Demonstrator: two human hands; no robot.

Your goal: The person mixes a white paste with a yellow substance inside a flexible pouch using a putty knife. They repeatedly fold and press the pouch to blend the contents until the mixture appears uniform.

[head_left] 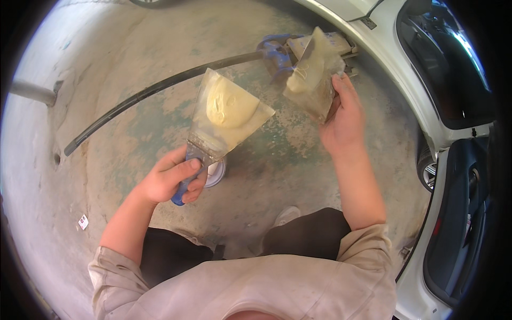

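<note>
My left hand (172,180) grips the blue handle of a wide putty knife (226,120), blade pointing up and away. A mound of pale yellow filler (230,105) sits on that blade. My right hand (344,120) holds a second flat spreader (313,72) upright, smeared with the same pale filler near its lower edge. The two blades are apart, with a gap of bare floor between them.
A white car (426,112) with an open door (464,213) stands at the right. A black hose (149,93) runs across the worn concrete floor to a blue jack (277,53). A small round tin (216,173) lies under the left blade. A grey pipe (32,93) sticks in at left.
</note>
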